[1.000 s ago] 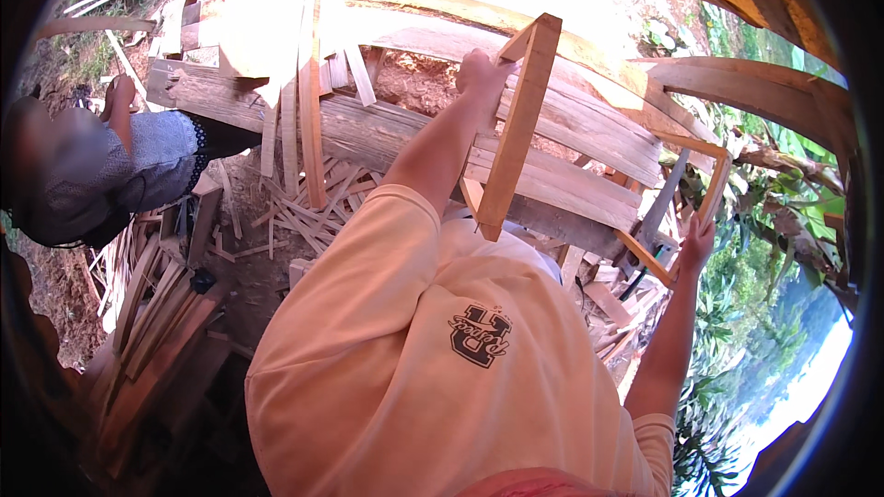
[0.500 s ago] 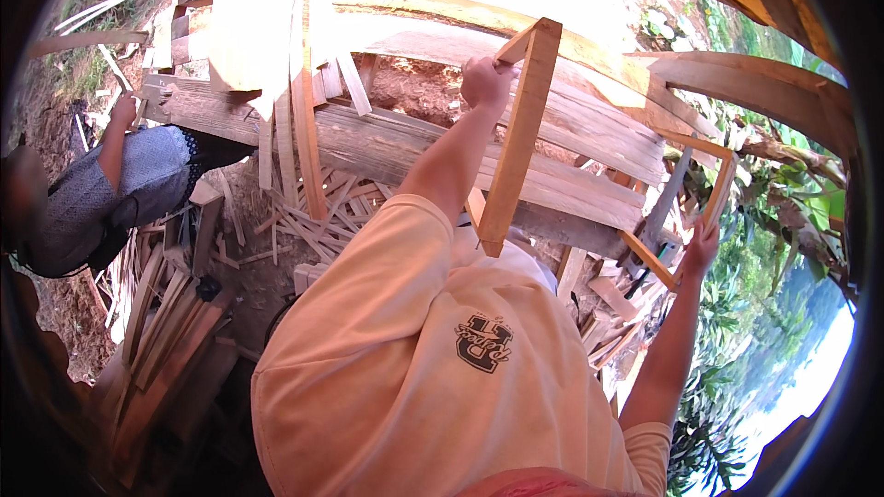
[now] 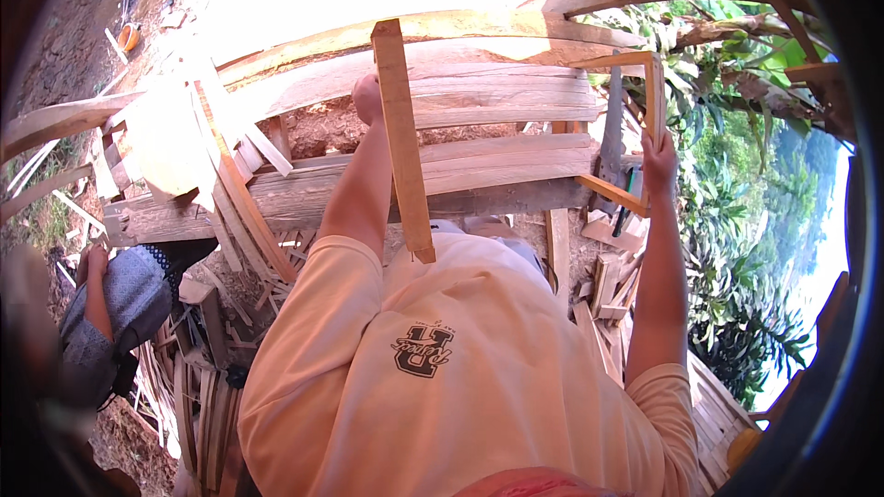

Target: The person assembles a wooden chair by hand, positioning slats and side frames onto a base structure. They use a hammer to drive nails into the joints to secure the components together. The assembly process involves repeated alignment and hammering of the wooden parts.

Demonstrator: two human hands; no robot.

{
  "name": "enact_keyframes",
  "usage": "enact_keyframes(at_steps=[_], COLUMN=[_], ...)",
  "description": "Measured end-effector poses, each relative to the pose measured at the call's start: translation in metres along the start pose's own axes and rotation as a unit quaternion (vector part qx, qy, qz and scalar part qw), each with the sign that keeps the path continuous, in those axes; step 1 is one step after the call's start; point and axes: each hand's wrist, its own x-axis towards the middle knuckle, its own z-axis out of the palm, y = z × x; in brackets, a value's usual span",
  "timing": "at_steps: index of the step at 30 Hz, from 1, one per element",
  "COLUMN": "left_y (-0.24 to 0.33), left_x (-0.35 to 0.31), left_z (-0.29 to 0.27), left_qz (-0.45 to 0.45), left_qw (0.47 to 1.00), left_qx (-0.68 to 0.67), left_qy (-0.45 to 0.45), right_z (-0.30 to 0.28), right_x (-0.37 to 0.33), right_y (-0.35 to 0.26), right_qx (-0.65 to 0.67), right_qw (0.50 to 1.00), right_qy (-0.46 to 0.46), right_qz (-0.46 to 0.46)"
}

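Observation:
My left hand (image 3: 366, 98) is closed on a wooden frame piece, partly hidden behind its thick upright bar (image 3: 401, 143). That bar stands out over the workbench, its lower end near my shirt. At the right, my right hand (image 3: 658, 163) grips another squared wooden bar (image 3: 655, 92). Thin rails run left from it, an upper rail (image 3: 610, 61) and a lower rail (image 3: 611, 193). Whether the pieces in my two hands are joined cannot be made out. A grey saw blade (image 3: 612, 120) shows between those rails, above the bench's right end.
A plank workbench (image 3: 497, 166) spans the middle, with leaning wood strips (image 3: 230, 175) on its left. Another person (image 3: 129, 299) sits at the left near stacked offcuts (image 3: 207, 423). An orange container (image 3: 129, 37) lies far left. Plants (image 3: 737, 267) grow on the right.
My view has turned to the right, so the bench and both hands appear further left. The left bar now appears more face-on. Both hands keep their hold.

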Motion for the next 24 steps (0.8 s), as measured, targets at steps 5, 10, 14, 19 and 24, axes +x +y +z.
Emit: enact_keyframes(at_steps=[5,10,14,19,24], left_y=[-0.002,-0.006,-0.016,-0.018,-0.002], left_x=[0.002,0.01,0.016,0.011,-0.003], left_z=[0.007,0.003,-0.005,-0.002,-0.036], left_qz=[0.021,0.031,0.04,0.077,0.016], left_qw=[0.999,0.999,0.998,0.996,0.998], left_qx=[0.018,0.034,0.038,0.045,-0.012], left_qy=[-0.021,-0.027,-0.027,-0.03,-0.055], right_z=[-0.003,-0.005,0.001,-0.006,0.001], right_x=[-0.005,-0.007,-0.003,-0.008,0.005], right_y=[-0.004,-0.006,-0.01,-0.02,0.021], right_qx=[0.053,0.046,0.05,0.066,0.023], right_qw=[0.998,0.999,0.998,0.996,0.999], right_qy=[0.016,0.015,0.023,0.003,-0.034], right_qz=[-0.023,-0.022,-0.041,-0.064,-0.005])
